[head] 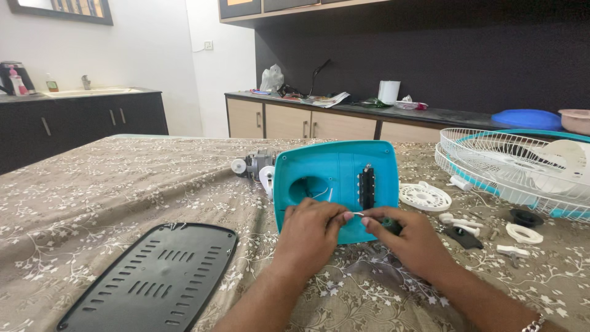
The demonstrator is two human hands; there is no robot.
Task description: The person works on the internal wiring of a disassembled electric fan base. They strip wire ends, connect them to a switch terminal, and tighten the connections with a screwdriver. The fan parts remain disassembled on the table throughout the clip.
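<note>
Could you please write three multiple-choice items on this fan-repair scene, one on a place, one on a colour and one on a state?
1. Where does the black vented panel lie?
A. on the counter
B. on the patterned cloth, to the left of the hands
C. inside the fan grille

2. What colour is the housing behind the hands?
A. teal
B. red
C. black

3. What is the right hand doing?
A. lying flat and empty
B. closed on a dark green handle, seemingly a screwdriver
C. lifting the white fan grille

Answers:
1 B: the panel rests flat on the cloth at lower left.
2 A: its shell is plainly teal.
3 B: the fingers wrap the handle, its tip meeting the left hand.
</note>
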